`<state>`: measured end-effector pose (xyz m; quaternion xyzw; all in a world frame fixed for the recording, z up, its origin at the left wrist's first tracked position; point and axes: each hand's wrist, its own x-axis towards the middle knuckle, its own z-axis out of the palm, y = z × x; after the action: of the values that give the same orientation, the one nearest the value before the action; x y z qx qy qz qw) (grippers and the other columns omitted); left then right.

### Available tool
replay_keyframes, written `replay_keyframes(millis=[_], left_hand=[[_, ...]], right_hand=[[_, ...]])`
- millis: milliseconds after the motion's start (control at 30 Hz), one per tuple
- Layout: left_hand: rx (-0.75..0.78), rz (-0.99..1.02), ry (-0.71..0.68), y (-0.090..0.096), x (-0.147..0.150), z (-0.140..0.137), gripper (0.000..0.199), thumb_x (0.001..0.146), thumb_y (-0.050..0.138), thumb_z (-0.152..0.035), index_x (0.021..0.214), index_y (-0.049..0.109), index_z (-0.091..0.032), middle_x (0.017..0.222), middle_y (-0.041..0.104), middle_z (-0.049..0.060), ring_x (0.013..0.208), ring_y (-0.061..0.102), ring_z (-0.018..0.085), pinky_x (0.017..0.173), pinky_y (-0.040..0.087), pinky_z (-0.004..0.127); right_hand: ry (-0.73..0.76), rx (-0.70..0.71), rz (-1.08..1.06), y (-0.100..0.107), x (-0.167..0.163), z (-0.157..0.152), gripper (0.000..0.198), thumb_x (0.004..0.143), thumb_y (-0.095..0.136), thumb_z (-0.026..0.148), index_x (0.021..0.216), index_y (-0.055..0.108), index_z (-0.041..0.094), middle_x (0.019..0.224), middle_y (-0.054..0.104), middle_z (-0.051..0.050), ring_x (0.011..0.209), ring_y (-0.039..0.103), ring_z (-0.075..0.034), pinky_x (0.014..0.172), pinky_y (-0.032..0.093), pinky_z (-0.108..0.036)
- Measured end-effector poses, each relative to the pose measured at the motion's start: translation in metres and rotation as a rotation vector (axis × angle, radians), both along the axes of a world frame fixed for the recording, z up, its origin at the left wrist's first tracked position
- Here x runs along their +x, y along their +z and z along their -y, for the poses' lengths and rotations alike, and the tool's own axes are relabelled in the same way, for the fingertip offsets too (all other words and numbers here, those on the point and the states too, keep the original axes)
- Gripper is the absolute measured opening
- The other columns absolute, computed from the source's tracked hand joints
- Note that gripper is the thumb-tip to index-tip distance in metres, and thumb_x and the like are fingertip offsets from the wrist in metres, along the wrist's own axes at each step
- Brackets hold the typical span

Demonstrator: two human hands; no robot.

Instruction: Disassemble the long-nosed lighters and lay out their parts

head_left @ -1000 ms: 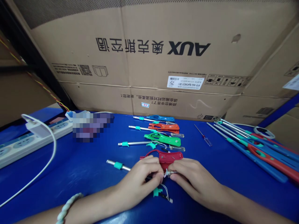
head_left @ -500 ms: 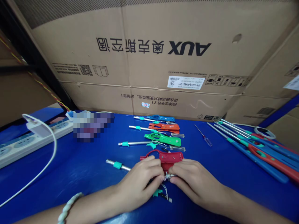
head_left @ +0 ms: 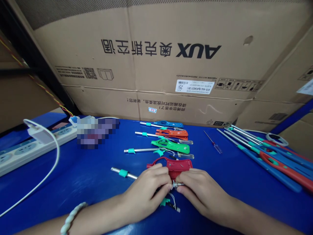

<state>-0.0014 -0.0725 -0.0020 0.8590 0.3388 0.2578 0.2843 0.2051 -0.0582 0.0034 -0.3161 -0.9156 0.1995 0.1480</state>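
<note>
Fingertips of my left hand (head_left: 154, 182) and my right hand (head_left: 201, 191) almost meet in front of a red lighter shell (head_left: 182, 165). Between them is a small clear and metallic piece, seemingly the valve end of a lighter fuel tank (head_left: 179, 184); my right hand pinches its body and my left thumb and finger grip its tip. Most of it is hidden by the fingers. A metal lighter tube (head_left: 130, 175) with a teal collar runs under my left hand. Below my fingers lie a teal trigger (head_left: 164, 202) and a black igniter with white wires (head_left: 174, 206).
Behind lie opened green (head_left: 182, 148), orange (head_left: 174, 133) and blue (head_left: 172, 124) lighters with their parts. A screwdriver (head_left: 216, 147) and several assembled lighters (head_left: 281, 166) rest at the right. A power strip (head_left: 26, 148) with a white cable stands left; a cardboard box (head_left: 151, 71) walls the back.
My right hand has shifted very slightly left, and its fingers have turned a little around the small clear piece. My left hand and the laid-out lighters stay where they were.
</note>
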Motion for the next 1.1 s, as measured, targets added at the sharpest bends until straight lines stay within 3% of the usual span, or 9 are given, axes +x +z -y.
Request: replay_keyframes(millis=[167, 367, 1100], left_hand=[[-0.036, 0.014, 0.024, 0.0004, 0.0002, -0.0004, 0.024, 0.097, 0.038, -0.017, 0.076, 0.05, -0.017, 0.079, 0.055, 0.0, 0.076, 0.048, 0.015, 0.075, 0.034, 0.028], [-0.086, 0.025, 0.097, 0.0048, -0.0021, -0.001, 0.023, 0.098, 0.039, -0.021, 0.079, 0.051, -0.019, 0.08, 0.054, -0.003, 0.079, 0.049, 0.014, 0.087, 0.031, 0.031], [-0.009, -0.039, 0.123, -0.0013, 0.0001, 0.0029, 0.021, 0.094, 0.042, -0.016, 0.075, 0.052, -0.018, 0.077, 0.057, 0.0, 0.076, 0.05, 0.016, 0.08, 0.033, 0.031]], right_hand=[[-0.008, -0.004, -0.011, -0.0008, 0.001, -0.0002, 0.021, 0.096, 0.038, 0.024, 0.087, 0.056, 0.018, 0.083, 0.065, -0.005, 0.075, 0.059, -0.018, 0.071, 0.041, -0.029], [-0.023, -0.022, -0.022, 0.0021, 0.0035, -0.0026, 0.02, 0.097, 0.039, 0.025, 0.09, 0.057, 0.019, 0.086, 0.065, -0.002, 0.078, 0.059, -0.017, 0.074, 0.041, -0.029], [-0.027, -0.02, -0.001, -0.0065, -0.0003, 0.0006, 0.023, 0.097, 0.037, 0.025, 0.089, 0.058, 0.018, 0.084, 0.065, -0.005, 0.078, 0.06, -0.018, 0.073, 0.042, -0.03]])
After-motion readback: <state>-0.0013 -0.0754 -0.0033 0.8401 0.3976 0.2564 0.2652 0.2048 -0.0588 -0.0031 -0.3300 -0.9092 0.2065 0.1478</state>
